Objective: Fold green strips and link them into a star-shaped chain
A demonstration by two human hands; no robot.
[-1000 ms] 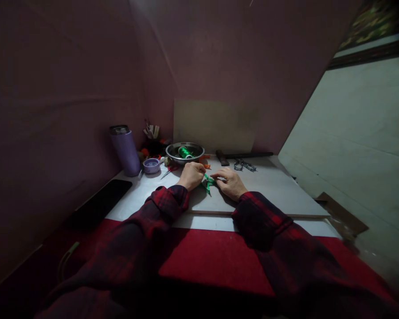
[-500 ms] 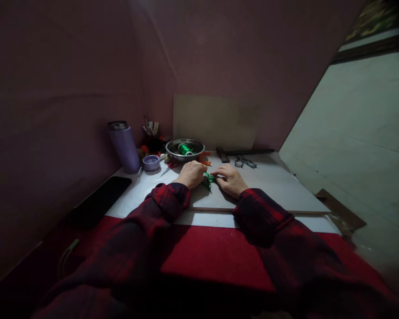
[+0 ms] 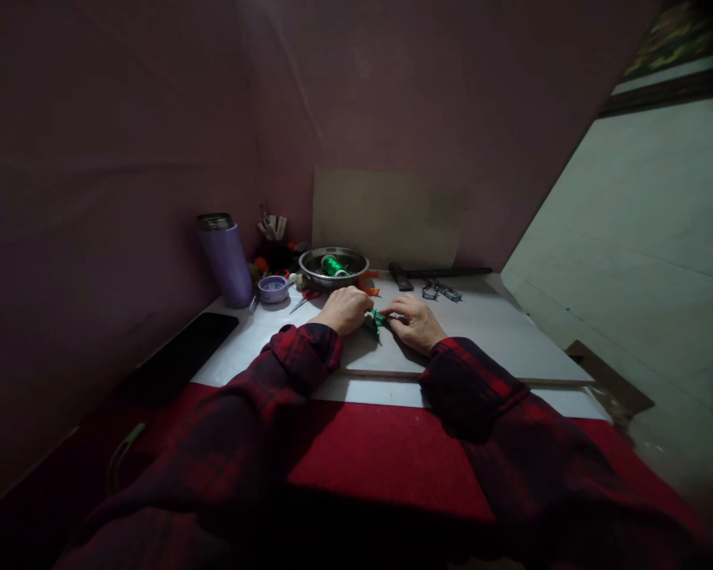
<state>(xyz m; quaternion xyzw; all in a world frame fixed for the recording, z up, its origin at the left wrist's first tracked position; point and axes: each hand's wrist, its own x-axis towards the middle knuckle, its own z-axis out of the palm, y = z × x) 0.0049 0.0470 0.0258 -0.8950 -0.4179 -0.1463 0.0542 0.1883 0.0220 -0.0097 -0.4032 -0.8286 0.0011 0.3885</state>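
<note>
With the green ribbon [image 3: 378, 318] as the clock's centre and twelve toward the back wall, the left hand [image 3: 345, 309] sits at about ten o'clock and the right hand [image 3: 414, 323] at three. The ribbon is between them, over the white board [image 3: 493, 336], one end angling down toward six. The left hand is curled nearly closed and seems to pinch the ribbon, though its fingertips are partly hidden. The right hand is loosely bent, thumb and forefinger close together on the ribbon's other side.

The step in hand looks like fine two-handed shaping or fastening of the ribbon; which of these, I cannot tell. The next move would call for a light, steady pinch on both sides.

The bowl [image 3: 309, 273] with its green spool [image 3: 333, 266] stands at eleven, the scissors [image 3: 304, 299] near ten, and the hammer [image 3: 400, 277] at one.
</note>
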